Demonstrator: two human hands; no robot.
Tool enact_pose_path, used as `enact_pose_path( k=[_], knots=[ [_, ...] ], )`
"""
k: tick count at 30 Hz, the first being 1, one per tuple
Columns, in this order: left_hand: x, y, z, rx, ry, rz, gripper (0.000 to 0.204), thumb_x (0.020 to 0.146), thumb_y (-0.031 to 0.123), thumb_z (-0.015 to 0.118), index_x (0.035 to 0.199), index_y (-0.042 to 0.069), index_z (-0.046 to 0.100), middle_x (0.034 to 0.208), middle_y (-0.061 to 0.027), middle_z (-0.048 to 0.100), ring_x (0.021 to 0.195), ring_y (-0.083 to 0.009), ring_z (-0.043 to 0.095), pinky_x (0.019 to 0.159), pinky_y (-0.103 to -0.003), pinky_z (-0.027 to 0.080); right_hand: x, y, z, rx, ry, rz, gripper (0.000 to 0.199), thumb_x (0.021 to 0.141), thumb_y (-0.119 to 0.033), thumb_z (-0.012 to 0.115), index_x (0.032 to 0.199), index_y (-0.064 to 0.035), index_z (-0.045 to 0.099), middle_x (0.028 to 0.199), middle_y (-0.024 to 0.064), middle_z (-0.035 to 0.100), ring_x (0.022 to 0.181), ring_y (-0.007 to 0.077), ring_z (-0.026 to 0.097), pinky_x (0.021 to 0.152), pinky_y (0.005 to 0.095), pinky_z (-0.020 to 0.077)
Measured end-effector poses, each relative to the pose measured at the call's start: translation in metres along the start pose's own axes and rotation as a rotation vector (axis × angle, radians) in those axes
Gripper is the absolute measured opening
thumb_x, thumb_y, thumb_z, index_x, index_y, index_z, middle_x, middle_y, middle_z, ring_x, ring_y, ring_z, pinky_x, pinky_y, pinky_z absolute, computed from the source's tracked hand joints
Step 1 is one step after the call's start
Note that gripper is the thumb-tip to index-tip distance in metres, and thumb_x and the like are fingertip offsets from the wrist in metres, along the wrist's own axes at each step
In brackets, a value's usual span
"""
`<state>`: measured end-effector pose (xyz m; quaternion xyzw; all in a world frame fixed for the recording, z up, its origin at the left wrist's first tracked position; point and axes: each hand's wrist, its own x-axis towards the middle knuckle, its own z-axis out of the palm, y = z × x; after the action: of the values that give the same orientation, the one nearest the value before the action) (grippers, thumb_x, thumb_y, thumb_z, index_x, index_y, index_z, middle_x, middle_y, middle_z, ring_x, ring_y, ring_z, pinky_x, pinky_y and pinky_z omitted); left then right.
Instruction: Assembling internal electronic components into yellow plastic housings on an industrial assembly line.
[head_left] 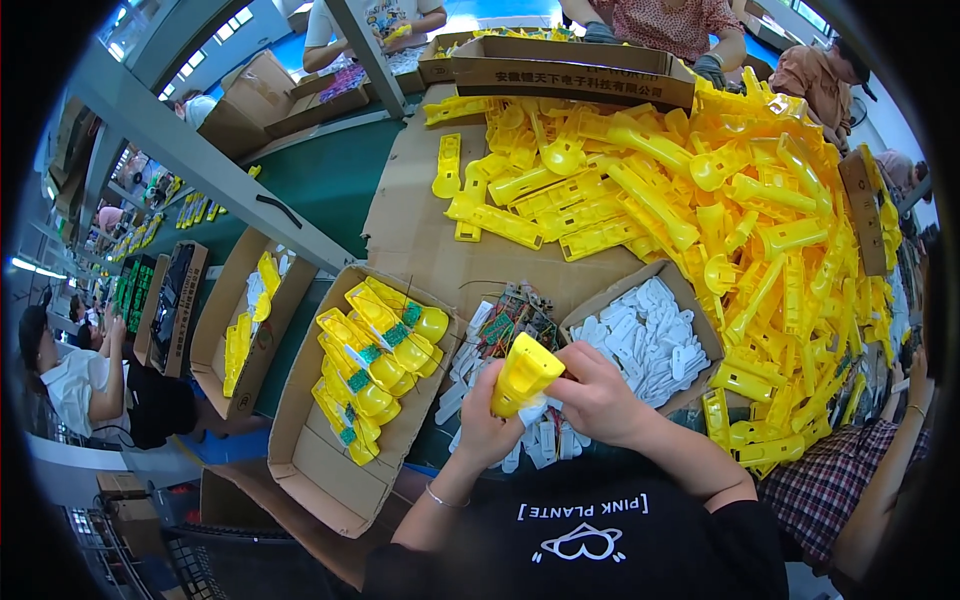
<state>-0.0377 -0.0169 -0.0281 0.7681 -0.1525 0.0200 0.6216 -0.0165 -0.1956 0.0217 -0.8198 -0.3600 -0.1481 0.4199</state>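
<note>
In front of my chest, a yellow plastic housing [528,370] stands tilted between my two hands. My left hand [485,418] is closed around its left side. My right hand [602,398] has its fingers bent and pressed against the right side. A small white part [534,411] shows at the housing's lower end, partly hidden by fingers. Beneath the hands lie loose white plastic pieces [545,440] and a tangle of small circuit boards with wires [515,312]. To the right, a cardboard box [690,398] holds many white oval pieces [645,335].
Left of my hands, a cardboard tray [318,492] holds several yellow housings with green boards [370,365]. A large heap of yellow shells [760,240] fills the right. A green conveyor belt [320,180] and a grey metal post [210,150] stand at the left. Other people work around.
</note>
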Motion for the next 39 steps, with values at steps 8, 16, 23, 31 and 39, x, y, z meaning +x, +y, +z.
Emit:
enact_pose_path(
  k=[8, 16, 23, 31, 39],
  knots=[
    [0.003, 0.012, -0.002, -0.543, -0.052, -0.252, 0.082, 0.072, 0.023, 0.073, 0.133, 0.002, 0.022, 0.118, -0.0102, 0.047, 0.105, -0.0178, 0.050, 0.087, -0.029, 0.041, -0.008, -0.007, -0.004, 0.755, -0.162, 0.748, 0.022, 0.077, -0.002, 0.063, 0.094, -0.0001, 0.050, 0.079, 0.0065, 0.059, 0.072, 0.0133, 0.060, 0.063, 0.0248, 0.0489],
    [0.004, 0.016, 0.000, -0.410, -0.151, -0.166, 0.095, 0.075, 0.031, 0.068, 0.139, 0.000, 0.005, 0.130, -0.0133, 0.036, 0.118, -0.0210, 0.039, 0.096, -0.031, 0.033, -0.005, -0.006, 0.010, 0.698, -0.052, 0.618, 0.021, 0.078, -0.001, 0.063, 0.091, -0.0001, 0.047, 0.078, 0.0056, 0.061, 0.070, 0.0080, 0.060, 0.061, 0.0224, 0.0496],
    [0.004, 0.006, -0.024, -0.542, 0.062, -0.212, 0.074, 0.078, 0.020, 0.062, 0.136, 0.002, 0.021, 0.101, -0.0106, 0.051, 0.086, -0.0170, 0.053, 0.074, -0.027, 0.045, 0.016, 0.017, -0.005, 1.038, 0.012, 0.724, 0.011, 0.083, -0.005, 0.056, 0.093, 0.0013, 0.056, 0.075, 0.0062, 0.062, 0.067, 0.0088, 0.059, 0.060, 0.0228, 0.0485],
    [0.001, 0.012, -0.052, -0.814, 0.305, -0.280, 0.061, 0.076, 0.009, 0.062, 0.129, 0.006, 0.034, 0.078, -0.0073, 0.053, 0.057, -0.0102, 0.048, 0.049, -0.019, 0.040, 0.010, 0.041, 0.005, -0.053, -0.055, 0.176, 0.013, 0.065, -0.001, 0.064, 0.077, -0.0031, 0.059, 0.073, 0.0080, 0.052, 0.072, 0.0270, 0.050, 0.061, 0.0346, 0.0424],
    [0.001, 0.009, -0.042, -0.744, 0.373, -0.212, 0.050, 0.077, 0.015, 0.061, 0.120, 0.001, 0.041, 0.077, -0.0097, 0.057, 0.057, -0.0111, 0.049, 0.052, -0.023, 0.043, 0.013, 0.030, 0.025, -0.169, -0.020, 0.220, 0.016, 0.060, -0.002, 0.064, 0.073, -0.0035, 0.056, 0.075, 0.0097, 0.049, 0.074, 0.0280, 0.049, 0.065, 0.0368, 0.0417]
  ],
)
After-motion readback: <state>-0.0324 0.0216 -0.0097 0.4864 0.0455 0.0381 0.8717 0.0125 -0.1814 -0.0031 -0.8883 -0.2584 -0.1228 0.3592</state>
